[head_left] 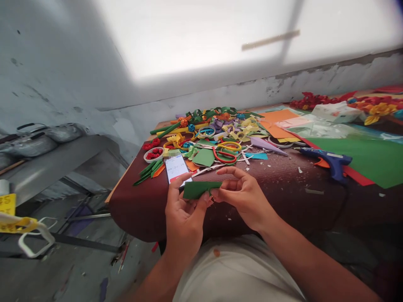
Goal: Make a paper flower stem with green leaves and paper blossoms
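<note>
Paper-strewn table (283,184), glue gun (330,160)

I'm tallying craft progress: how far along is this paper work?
Done: rolled green strips lie by the phone, and curled paper pieces are heaped behind the scissors. In hand: the left hand and right hand pinch a folded green paper strip. Left: uncut sheets, green and orange, and the glue gun lying unused.

The green strip (201,189) I pinched between my left hand (184,214) and right hand (244,195) was matt, smooth paper. The table cover (283,184) was glossy maroon. The glue gun (330,160) was smooth blue plastic.
</note>
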Demonstrator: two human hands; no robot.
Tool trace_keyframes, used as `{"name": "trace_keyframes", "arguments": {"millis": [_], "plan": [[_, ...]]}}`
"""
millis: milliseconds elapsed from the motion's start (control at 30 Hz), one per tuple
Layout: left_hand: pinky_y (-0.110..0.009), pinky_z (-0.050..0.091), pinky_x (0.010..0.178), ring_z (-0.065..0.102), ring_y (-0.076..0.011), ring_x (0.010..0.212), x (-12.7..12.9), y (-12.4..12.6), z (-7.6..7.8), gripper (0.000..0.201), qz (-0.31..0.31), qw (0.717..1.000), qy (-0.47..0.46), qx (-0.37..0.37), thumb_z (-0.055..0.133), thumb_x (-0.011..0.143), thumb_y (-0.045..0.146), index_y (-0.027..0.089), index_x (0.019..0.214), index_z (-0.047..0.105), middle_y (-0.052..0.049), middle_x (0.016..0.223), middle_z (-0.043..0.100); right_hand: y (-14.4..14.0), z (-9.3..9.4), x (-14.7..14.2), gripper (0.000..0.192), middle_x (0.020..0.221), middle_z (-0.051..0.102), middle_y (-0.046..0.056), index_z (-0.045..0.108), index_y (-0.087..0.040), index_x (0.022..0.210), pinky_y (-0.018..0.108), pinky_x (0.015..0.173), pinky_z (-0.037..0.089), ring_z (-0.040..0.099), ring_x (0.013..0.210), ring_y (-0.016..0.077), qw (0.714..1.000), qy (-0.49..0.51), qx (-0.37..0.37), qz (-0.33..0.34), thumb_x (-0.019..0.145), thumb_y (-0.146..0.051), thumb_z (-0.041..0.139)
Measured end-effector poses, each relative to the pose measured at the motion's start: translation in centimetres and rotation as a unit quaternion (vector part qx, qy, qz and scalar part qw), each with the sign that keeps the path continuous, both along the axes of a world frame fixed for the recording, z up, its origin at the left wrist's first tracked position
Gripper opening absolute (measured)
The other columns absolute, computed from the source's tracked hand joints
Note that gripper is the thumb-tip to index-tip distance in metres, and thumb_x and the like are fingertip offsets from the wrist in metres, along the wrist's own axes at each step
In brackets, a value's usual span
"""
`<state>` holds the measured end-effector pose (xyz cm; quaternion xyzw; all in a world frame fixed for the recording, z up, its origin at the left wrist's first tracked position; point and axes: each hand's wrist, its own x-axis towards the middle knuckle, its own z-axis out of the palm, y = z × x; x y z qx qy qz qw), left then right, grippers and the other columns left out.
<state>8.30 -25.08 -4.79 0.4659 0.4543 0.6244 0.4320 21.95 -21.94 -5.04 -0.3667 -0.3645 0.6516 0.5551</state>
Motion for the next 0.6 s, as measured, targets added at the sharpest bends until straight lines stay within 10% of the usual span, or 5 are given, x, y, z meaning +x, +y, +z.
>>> {"name": "trace_keyframes", "arguments": {"millis": [600], "plan": [[-0.024,0.06,0.074,0.074,-0.0141,0.076,-0.5,0.6,-1.6,0.057,-0.016,1.0,0.005,0.023,0.081,0.08,0.025,0.025,0.128,0.051,-0.002,0.092,0.076,0.4,-1.0,0.3,0.05,0.065,0.07,-0.004,0.066,-0.018,0.104,0.023,0.061,0.053,0.066,0.061,0.0119,0.999,-0.029,0.019,0.007,0.061,-0.025,0.092]]}}
